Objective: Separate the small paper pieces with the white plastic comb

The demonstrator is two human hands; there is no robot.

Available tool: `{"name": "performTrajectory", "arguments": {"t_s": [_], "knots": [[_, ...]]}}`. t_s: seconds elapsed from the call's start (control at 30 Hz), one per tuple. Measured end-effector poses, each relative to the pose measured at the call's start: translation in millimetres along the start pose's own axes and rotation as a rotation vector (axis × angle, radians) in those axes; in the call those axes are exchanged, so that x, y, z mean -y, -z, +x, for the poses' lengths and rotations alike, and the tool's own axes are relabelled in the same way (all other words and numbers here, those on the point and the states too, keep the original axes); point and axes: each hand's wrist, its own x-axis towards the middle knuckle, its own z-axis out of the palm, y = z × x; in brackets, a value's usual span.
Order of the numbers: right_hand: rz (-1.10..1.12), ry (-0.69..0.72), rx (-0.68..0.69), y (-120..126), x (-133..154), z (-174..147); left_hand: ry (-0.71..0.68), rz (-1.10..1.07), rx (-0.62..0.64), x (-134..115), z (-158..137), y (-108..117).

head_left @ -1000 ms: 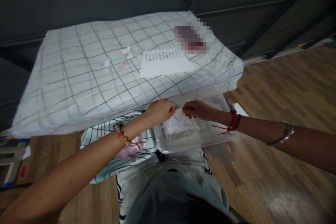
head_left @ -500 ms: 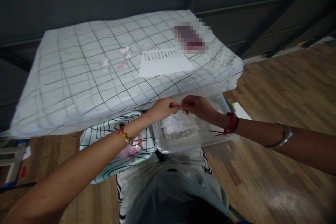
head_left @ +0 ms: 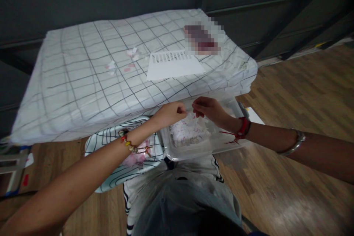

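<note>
Both of my hands hover above a clear plastic bin [head_left: 177, 155] that holds a heap of small white paper pieces [head_left: 189, 131] with reddish marks. My left hand [head_left: 172, 113] is closed, thumb and fingertips pinched together; whatever sits between them is too small to name. Facing it across a small gap, my right hand [head_left: 208, 108] has its thumb and forefinger pinched, and its contents cannot be made out either. Under my left forearm lies a striped pale cloth-lined container [head_left: 110, 177] with pink paper-like pieces [head_left: 135, 158] in it.
A table with a white checked cloth [head_left: 83, 81] stands ahead. On it lie a white sheet with a row of slots [head_left: 174, 68], paper scraps [head_left: 111, 67] and a blurred-out item [head_left: 201, 38]. A white frame [head_left: 13, 167] stands on the wooden floor at left.
My hands have drawn slightly apart; their fingertips met before and now a gap shows between them. The right hand has lifted a little.
</note>
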Motion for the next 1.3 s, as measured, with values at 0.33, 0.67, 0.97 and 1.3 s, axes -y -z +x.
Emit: {"name": "performTrajectory", "arguments": {"t_s": [0.33,0.67,0.97,1.3], "knots": [[-0.41,0.28,0.465,-35,-25,-4,-0.085,0.305,0.01,0,-9,2],[-0.561,0.451,0.621,-66,-27,-13,-0.06,0.293,0.004,5,-10,4],[-0.44,0.361,0.633,-60,-31,-2,-0.047,0.271,0.005,4,-9,3],[-0.341,0.201,0.636,-78,-35,0,-0.033,0.265,0.006,3,-11,4]]}}
